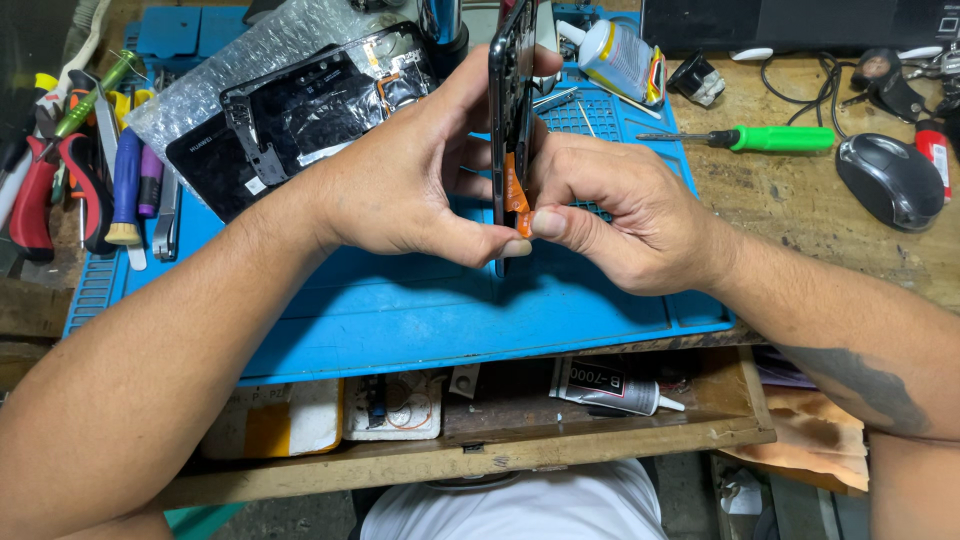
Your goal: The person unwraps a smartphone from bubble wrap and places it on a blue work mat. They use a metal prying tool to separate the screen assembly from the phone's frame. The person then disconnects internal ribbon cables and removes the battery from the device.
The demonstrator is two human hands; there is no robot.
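Note:
A black phone body point(513, 90) stands on edge above the blue work mat point(400, 310), its thin side toward me. My left hand point(400, 180) wraps it from the left, thumb pressed near its lower end. From the right, my right hand point(620, 215) pinches a small orange flex strip point(515, 195) against the phone's lower edge with thumb and fingertip. Both hands touch each other at the thumbs.
A black phone back panel point(300, 120) lies on bubble wrap at the mat's back left. Pliers and screwdrivers point(90, 170) sit at the left. A green screwdriver point(770, 138), a mouse point(890, 180), a glue bottle point(620, 58) and a glue tube point(610, 385) in the open drawer.

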